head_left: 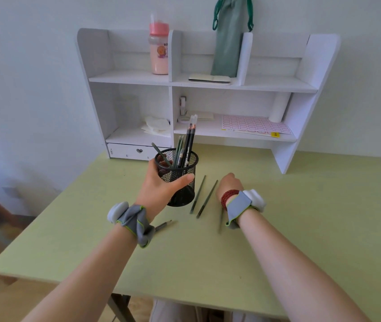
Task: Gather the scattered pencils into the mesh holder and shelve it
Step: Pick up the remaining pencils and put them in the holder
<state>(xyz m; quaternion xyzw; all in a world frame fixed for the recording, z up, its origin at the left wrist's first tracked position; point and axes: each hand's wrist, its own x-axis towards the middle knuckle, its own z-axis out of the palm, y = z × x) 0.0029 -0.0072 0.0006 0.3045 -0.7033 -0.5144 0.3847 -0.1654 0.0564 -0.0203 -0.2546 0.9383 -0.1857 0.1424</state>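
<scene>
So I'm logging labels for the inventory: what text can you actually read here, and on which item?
Nothing reads whole.
Pink bottle: cartoon print, letters above it blurred.
Black pencil in the mesh holder: white lettering, too small.
Sticker sheet: yellow tag, unreadable.

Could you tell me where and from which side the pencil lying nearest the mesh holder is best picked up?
Pinch the pencil near mid-shaft from above, probably with the right hand: it lies flat on the table, and the mesh holder crowds its left side.
</scene>
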